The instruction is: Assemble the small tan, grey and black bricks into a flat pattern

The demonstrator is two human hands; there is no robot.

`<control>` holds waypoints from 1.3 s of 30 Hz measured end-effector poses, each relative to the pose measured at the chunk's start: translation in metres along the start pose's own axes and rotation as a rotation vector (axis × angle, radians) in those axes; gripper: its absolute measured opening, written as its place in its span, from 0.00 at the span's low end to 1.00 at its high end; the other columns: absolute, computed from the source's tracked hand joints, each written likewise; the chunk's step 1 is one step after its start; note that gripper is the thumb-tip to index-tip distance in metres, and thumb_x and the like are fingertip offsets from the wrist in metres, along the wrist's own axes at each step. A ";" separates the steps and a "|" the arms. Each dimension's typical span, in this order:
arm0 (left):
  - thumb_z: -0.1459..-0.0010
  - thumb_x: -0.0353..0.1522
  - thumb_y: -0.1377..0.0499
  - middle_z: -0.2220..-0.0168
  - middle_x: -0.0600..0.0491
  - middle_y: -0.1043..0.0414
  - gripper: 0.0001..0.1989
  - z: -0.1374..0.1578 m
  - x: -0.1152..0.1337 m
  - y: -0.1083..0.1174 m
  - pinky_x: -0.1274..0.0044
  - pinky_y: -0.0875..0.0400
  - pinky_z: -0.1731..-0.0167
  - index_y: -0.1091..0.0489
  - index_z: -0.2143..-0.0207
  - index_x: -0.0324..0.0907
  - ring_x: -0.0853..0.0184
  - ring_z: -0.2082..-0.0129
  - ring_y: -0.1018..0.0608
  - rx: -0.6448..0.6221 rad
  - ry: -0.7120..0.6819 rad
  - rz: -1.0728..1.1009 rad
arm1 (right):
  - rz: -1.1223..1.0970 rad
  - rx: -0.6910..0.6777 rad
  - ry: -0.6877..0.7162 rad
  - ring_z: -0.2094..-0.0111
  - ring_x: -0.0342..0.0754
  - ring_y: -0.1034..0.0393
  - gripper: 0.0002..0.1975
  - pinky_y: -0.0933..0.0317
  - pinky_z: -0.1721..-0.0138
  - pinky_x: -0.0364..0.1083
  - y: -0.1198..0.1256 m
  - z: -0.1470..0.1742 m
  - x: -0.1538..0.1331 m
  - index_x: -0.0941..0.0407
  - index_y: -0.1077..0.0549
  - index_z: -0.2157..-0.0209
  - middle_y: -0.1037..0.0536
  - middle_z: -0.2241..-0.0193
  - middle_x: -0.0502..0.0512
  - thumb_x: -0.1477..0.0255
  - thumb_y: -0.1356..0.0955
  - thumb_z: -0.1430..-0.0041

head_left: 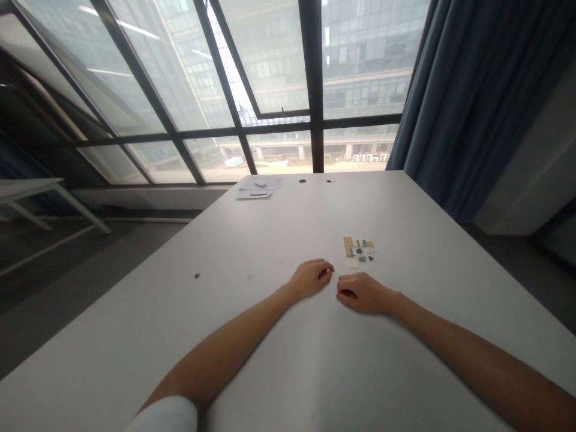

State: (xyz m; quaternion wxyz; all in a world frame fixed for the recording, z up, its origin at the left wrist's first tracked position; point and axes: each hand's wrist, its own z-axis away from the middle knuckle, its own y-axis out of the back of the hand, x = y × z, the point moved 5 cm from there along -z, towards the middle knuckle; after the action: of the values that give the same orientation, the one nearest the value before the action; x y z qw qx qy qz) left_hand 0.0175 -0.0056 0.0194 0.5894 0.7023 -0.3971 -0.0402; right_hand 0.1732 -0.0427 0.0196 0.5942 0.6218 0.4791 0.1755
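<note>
My left hand (312,278) rests on the white table (265,240), its fingers loosely curled in toward the thumb. Through the small gap in its curl no object shows. Close by on the right, my right hand (365,293) lies in a loose fist, with a dark hollow under its fingers and nothing visible in it. The two hands are slightly apart. Just beyond them is a small cluster of parts: tan flat pieces (348,243), a pale square piece (352,263), and several small grey and black pieces (362,259). Neither hand touches the cluster.
A small dark piece (197,276) lies alone at the left. Papers (254,194) with a dark strip sit at the far left corner. Two small dark items, one a round disc (302,180), are near the far edge. Windows and a blue curtain (450,108) stand behind.
</note>
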 end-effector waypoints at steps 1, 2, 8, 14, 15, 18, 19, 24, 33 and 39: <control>0.39 0.31 0.45 0.64 0.55 0.23 0.11 0.000 0.001 0.000 0.77 0.31 0.64 0.23 0.59 0.48 0.67 0.66 0.23 -0.008 0.001 0.000 | -0.001 -0.001 -0.005 0.70 0.44 0.34 0.09 0.45 0.66 0.43 0.000 0.000 0.000 0.56 0.29 0.73 0.24 0.72 0.53 0.73 0.35 0.38; 0.39 0.31 0.45 0.64 0.55 0.23 0.12 0.000 0.002 0.000 0.77 0.31 0.63 0.23 0.59 0.47 0.67 0.65 0.23 -0.020 0.002 -0.001 | -0.002 0.000 -0.011 0.70 0.44 0.34 0.09 0.45 0.66 0.43 0.000 0.001 0.000 0.56 0.29 0.73 0.24 0.72 0.52 0.73 0.35 0.38; 0.40 0.31 0.45 0.63 0.56 0.23 0.12 -0.001 0.005 -0.001 0.79 0.31 0.61 0.23 0.58 0.47 0.68 0.64 0.23 -0.075 0.040 -0.015 | -0.026 0.002 -0.028 0.71 0.44 0.34 0.08 0.46 0.66 0.43 -0.003 0.003 0.004 0.55 0.30 0.73 0.25 0.73 0.52 0.73 0.35 0.38; 0.39 0.32 0.46 0.62 0.55 0.23 0.13 -0.001 0.003 -0.003 0.79 0.32 0.59 0.23 0.56 0.47 0.68 0.63 0.23 -0.096 0.067 -0.031 | -0.044 0.006 -0.034 0.71 0.44 0.35 0.09 0.46 0.66 0.43 -0.002 0.004 0.003 0.55 0.31 0.73 0.26 0.73 0.51 0.74 0.36 0.38; 0.39 0.32 0.46 0.62 0.55 0.23 0.13 -0.001 0.003 -0.003 0.79 0.32 0.59 0.23 0.56 0.47 0.68 0.63 0.24 -0.093 0.062 -0.029 | -0.049 0.007 -0.039 0.72 0.44 0.35 0.09 0.46 0.66 0.43 -0.002 0.004 0.003 0.55 0.31 0.73 0.26 0.73 0.51 0.74 0.36 0.38; 0.39 0.32 0.46 0.61 0.55 0.23 0.13 -0.001 0.003 -0.003 0.79 0.32 0.59 0.23 0.57 0.46 0.68 0.63 0.24 -0.086 0.051 -0.021 | -0.061 0.013 -0.050 0.72 0.44 0.36 0.09 0.46 0.67 0.43 -0.001 0.004 0.003 0.55 0.32 0.74 0.27 0.74 0.51 0.73 0.36 0.38; 0.39 0.32 0.46 0.62 0.55 0.23 0.13 -0.001 0.004 -0.003 0.79 0.32 0.59 0.23 0.57 0.46 0.68 0.63 0.24 -0.087 0.052 -0.020 | -0.063 0.014 -0.053 0.72 0.44 0.36 0.09 0.46 0.67 0.43 -0.001 0.004 0.003 0.55 0.32 0.74 0.27 0.74 0.51 0.73 0.36 0.38; 0.38 0.33 0.46 0.63 0.55 0.23 0.13 -0.002 0.007 -0.001 0.79 0.32 0.59 0.23 0.56 0.46 0.68 0.63 0.24 -0.100 0.072 -0.026 | -0.065 0.007 -0.069 0.73 0.44 0.36 0.09 0.46 0.67 0.43 0.000 0.004 0.004 0.55 0.32 0.74 0.27 0.74 0.51 0.72 0.36 0.38; 0.37 0.35 0.46 0.62 0.55 0.23 0.13 -0.002 0.005 -0.004 0.78 0.31 0.59 0.24 0.55 0.47 0.68 0.62 0.23 -0.105 0.047 -0.067 | -0.051 -0.018 -0.090 0.72 0.45 0.36 0.12 0.46 0.67 0.44 -0.004 0.005 0.009 0.55 0.32 0.74 0.26 0.74 0.52 0.70 0.37 0.36; 0.37 0.34 0.46 0.61 0.55 0.22 0.13 -0.002 0.006 -0.005 0.78 0.31 0.59 0.24 0.55 0.47 0.68 0.62 0.23 -0.109 0.044 -0.079 | -0.064 -0.021 -0.096 0.72 0.45 0.35 0.12 0.45 0.66 0.44 -0.007 0.006 0.012 0.55 0.31 0.74 0.26 0.73 0.52 0.69 0.37 0.36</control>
State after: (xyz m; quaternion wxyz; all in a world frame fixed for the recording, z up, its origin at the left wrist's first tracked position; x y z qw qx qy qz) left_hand 0.0253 -0.0076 0.0184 0.6334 0.6851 -0.3530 -0.0697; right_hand 0.1812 -0.0370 0.0077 0.6282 0.6077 0.4677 0.1313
